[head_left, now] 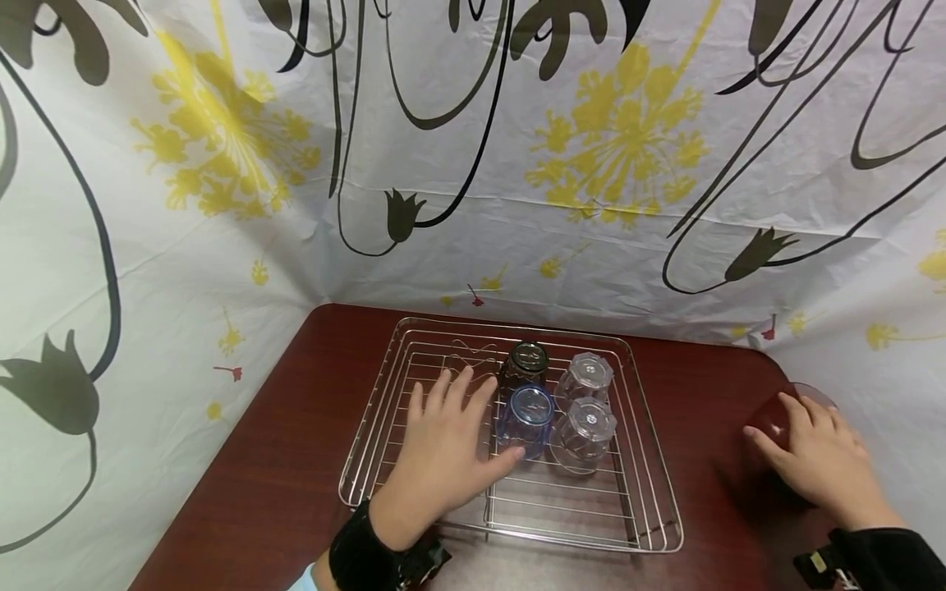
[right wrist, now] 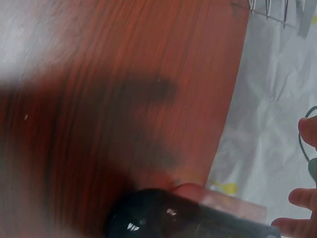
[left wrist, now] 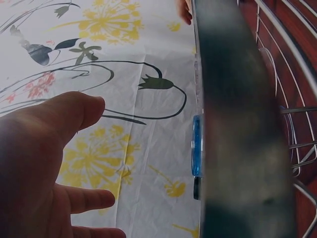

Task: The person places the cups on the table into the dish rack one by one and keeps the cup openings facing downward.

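Note:
My left hand (head_left: 443,451) is spread palm down over the wire rack (head_left: 562,538), holding nothing. Its thumb tip is close by an upside-down blue glass (head_left: 530,423). Behind that stands a dark glass (head_left: 528,357), and to the right are two clear faceted glasses (head_left: 589,373), also inverted. Off the rack at the right, my right hand (head_left: 831,460) reaches over a reddish see-through glass (head_left: 772,423) with thumb and fingers parted. The right wrist view has a dark glass (right wrist: 148,213) beside the pinkish glass (right wrist: 223,201), near the fingertips.
The rack stands on a dark red wooden table (head_left: 259,460). A patterned white sheet (head_left: 473,164) hangs behind the table and along both sides. In the left wrist view a blurred dark bar (left wrist: 242,124) covers much of the rack.

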Available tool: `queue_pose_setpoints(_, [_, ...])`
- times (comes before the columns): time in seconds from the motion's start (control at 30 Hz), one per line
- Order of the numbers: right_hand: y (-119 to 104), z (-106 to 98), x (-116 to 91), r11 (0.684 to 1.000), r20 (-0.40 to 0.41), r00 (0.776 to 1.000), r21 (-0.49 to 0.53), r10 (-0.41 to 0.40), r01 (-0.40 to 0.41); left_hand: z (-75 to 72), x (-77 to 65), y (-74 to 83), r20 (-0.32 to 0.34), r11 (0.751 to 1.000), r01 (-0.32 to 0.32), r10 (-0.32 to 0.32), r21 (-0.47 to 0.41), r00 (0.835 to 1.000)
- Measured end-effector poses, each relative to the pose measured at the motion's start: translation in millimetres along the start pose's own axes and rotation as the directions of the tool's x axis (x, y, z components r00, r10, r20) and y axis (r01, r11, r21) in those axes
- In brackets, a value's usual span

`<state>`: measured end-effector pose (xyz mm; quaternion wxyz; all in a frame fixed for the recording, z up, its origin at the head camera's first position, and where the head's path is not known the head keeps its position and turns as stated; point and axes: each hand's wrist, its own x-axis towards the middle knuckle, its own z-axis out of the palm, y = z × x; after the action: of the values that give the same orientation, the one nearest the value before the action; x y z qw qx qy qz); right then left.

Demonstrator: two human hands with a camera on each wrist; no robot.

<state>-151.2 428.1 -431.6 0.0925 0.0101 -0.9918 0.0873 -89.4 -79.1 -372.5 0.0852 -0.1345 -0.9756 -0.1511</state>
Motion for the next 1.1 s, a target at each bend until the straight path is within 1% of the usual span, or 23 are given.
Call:
queue_pose_setpoints(0.13, [7,3,-1,0.999,-0.013,0.999,-0.023,0.037,-0.037,1.2,-0.4,0.8,0.008,1.0,0.001,-0.001,-0.004,1.0])
queue_pose_setpoints(0.33, [19,6,-2,0.992,-0.002,0.994,-0.065,0.106,-0.106,2.9,-1.5,2.3,0.026,1.0,-0.009,0.009,-0.013,1.0])
queue_pose_setpoints(0.53, [27,10,-5,0.979,0.05,0.982,-0.099,0.183,-0.178,3.9,-1.6,2.2,0.024,1.0,-0.011,0.011,-0.009,1.0])
queue_pose_setpoints(0.6, [29,10,-6,0.976,0.065,0.978,-0.103,0.197,-0.19,4.4,-1.5,1.8,0.025,1.0,-0.009,0.01,-0.011,1.0])
queue_pose_setpoints(0.8, [30,9,-7,0.973,0.049,0.975,-0.099,0.215,-0.21,5.6,-1.5,0.8,0.021,1.0,-0.002,0.002,-0.016,1.0])
queue_pose_setpoints(1.0, [32,13,-9,0.968,0.066,0.968,-0.092,0.24,-0.234,7.3,-1.6,0.5,0.024,1.0,-0.002,0.003,-0.025,1.0])
queue_pose_setpoints(1.1, [33,13,-9,0.969,0.062,0.968,-0.078,0.241,-0.236,7.6,-1.7,0.4,0.024,1.0,-0.001,0.002,-0.023,1.0])
